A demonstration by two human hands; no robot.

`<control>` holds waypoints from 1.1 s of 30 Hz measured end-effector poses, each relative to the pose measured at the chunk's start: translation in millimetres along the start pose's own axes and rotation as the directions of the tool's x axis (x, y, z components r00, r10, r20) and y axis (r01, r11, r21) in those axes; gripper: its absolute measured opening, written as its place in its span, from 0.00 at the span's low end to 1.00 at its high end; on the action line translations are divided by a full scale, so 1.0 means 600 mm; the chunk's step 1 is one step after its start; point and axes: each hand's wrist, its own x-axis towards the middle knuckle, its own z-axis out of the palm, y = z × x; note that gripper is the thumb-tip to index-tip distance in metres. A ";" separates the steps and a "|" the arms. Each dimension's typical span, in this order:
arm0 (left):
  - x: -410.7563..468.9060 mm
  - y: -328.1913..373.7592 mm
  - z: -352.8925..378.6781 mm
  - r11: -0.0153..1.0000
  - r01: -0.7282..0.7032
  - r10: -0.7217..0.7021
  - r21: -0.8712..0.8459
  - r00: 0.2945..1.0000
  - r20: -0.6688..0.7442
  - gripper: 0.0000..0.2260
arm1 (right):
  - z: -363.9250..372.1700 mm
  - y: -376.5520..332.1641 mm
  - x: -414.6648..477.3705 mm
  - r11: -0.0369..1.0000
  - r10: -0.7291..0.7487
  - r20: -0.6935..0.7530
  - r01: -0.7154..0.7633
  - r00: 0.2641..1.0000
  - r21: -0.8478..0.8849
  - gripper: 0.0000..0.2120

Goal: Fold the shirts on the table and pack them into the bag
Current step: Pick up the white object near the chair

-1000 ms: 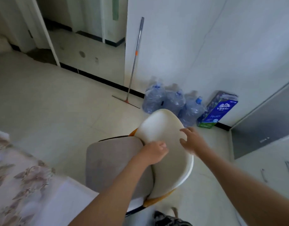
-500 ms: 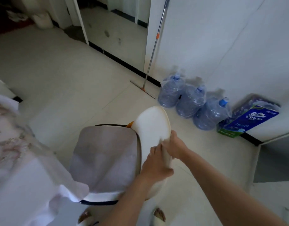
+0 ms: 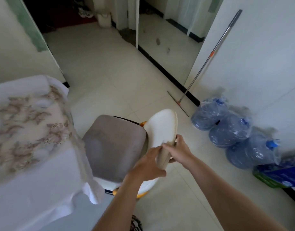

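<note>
both hands have closed on the near rim of the white backrest point(image 3: 161, 127) since a second ago, and the view has swung to take in more of the table point(image 3: 26, 164). the left hand point(image 3: 149, 164) curls its fingers over the rim from the seat side; the right hand point(image 3: 178, 150) clamps the same rim from the outer side. the table, draped in floral cloth, stands at left, its hanging corner just beside the grey seat cushion point(image 3: 113, 147). water bottles point(image 3: 230, 130) and a long-handled squeegee point(image 3: 208, 60) line the right wall.
</note>
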 end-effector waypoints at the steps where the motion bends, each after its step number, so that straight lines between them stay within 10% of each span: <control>1: 0.008 -0.011 -0.025 1.000 0.010 -0.010 0.003 1.000 -0.011 0.45 | 0.016 -0.018 0.014 1.000 -0.007 0.009 0.007 1.000 -0.010 0.25; 8: 0.045 -0.090 -0.193 0.994 0.095 -0.087 0.055 0.988 -0.129 0.40 | 0.112 -0.152 0.096 0.967 -0.052 0.188 0.096 0.981 -0.234 0.26; 11: 0.044 -0.117 -0.232 0.983 0.183 -0.171 0.031 0.957 -0.233 0.35 | 0.135 -0.188 0.133 0.924 -0.121 0.163 0.171 0.979 -0.342 0.42; 15: 0.045 -0.132 -0.240 0.940 0.341 -0.311 0.034 0.890 -0.333 0.33 | 0.167 -0.220 0.182 0.972 -0.119 0.212 0.157 0.970 -0.173 0.56; 21: 0.039 -0.121 -0.185 0.886 0.458 -0.435 -0.071 0.768 -0.470 0.29 | 0.197 -0.226 0.204 0.982 -0.177 0.294 0.190 0.939 -0.015 0.42; 29: 0.037 -0.104 -0.186 0.857 0.483 -0.514 -0.180 0.824 -0.239 0.47 | 0.185 -0.245 0.237 0.944 -0.189 0.540 0.303 0.820 -0.129 0.45; 33: 0.094 -0.079 -0.271 0.809 0.522 -0.585 -0.269 0.763 -0.277 0.23 | 0.170 -0.276 0.245 0.882 -0.231 0.633 0.434 0.739 -0.184 0.52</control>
